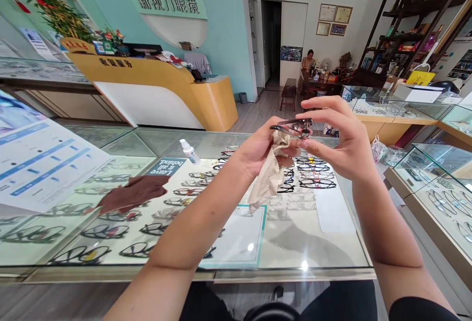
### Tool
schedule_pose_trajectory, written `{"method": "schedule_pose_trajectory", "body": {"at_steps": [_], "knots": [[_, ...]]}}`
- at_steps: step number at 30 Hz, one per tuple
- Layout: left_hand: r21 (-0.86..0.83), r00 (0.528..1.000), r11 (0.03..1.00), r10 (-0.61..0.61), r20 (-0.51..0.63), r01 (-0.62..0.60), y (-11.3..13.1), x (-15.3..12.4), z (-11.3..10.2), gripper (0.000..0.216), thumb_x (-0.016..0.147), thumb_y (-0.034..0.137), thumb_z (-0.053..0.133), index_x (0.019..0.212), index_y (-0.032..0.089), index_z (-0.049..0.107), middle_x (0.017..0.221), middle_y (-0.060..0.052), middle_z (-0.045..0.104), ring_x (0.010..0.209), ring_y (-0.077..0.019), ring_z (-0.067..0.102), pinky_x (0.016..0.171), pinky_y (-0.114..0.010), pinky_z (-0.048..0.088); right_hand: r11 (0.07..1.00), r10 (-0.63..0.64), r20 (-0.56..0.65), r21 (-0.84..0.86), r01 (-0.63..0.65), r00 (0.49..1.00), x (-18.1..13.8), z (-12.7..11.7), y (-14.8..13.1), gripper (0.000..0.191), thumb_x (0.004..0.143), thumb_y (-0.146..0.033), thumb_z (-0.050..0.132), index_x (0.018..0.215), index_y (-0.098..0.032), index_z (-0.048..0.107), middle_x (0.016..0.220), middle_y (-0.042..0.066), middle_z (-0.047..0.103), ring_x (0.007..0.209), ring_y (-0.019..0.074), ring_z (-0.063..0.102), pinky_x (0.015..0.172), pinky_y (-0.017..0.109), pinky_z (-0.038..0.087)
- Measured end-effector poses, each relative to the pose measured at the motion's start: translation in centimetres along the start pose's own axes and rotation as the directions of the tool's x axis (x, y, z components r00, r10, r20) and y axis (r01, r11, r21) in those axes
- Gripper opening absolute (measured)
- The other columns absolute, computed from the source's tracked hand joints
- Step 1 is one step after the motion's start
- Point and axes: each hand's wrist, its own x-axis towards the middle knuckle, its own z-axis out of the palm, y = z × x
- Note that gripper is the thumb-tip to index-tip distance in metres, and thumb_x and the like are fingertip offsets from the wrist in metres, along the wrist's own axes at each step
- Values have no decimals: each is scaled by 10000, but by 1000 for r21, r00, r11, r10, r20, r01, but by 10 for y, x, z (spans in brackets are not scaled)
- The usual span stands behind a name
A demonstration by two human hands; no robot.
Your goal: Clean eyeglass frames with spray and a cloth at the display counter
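Note:
Above a glass display counter, my left hand (263, 146) is closed around a cream cleaning cloth (268, 176) and one side of a pair of dark-framed glasses (295, 127). The cloth hangs down from the fingers in loose folds. My right hand (341, 136) pinches the other end of the glasses between thumb and fingertips, its remaining fingers raised. A white spray bottle (190, 152) stands upright on the glass, left of my hands. Nearer to me on the left lies a crumpled brown cloth (134, 193).
Rows of glasses (106, 231) lie inside the counter under its glass top (295, 242). A printed board (47, 159) rises at the left. Another glass case (448, 193) stands at the right. A person (308, 65) sits at a far table, beyond a yellow reception desk (210, 100).

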Motion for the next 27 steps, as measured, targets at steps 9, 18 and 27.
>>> {"method": "schedule_pose_trajectory", "body": {"at_steps": [9,18,27], "knots": [[58,999,998,-37,31,35,-4,8,-5,443,690,606,873,846,237,684,705,-26,668,512,-119,508,373,-225,295,998,-10,-137,-69,1,991,-2,-7,-5,337,964,-637,739,1035,-314,802,1140,75,755,1178,314,661,1117,569,503],[395,886,881,381,-265,-261,13,3,-29,388,835,556,754,1060,243,711,827,-30,709,573,-139,604,451,-256,396,987,12,-86,-156,-25,996,-7,-20,-12,264,951,-534,793,989,-274,764,1051,57,768,1010,275,678,970,483,523],[820,728,477,677,-113,-317,42,-44,-42,179,862,392,840,868,243,741,764,-36,696,829,-255,667,797,-396,551,854,298,419,-519,-44,858,-35,-13,-2,167,901,-303,837,976,-220,712,1027,67,714,998,273,601,845,385,377]]}}
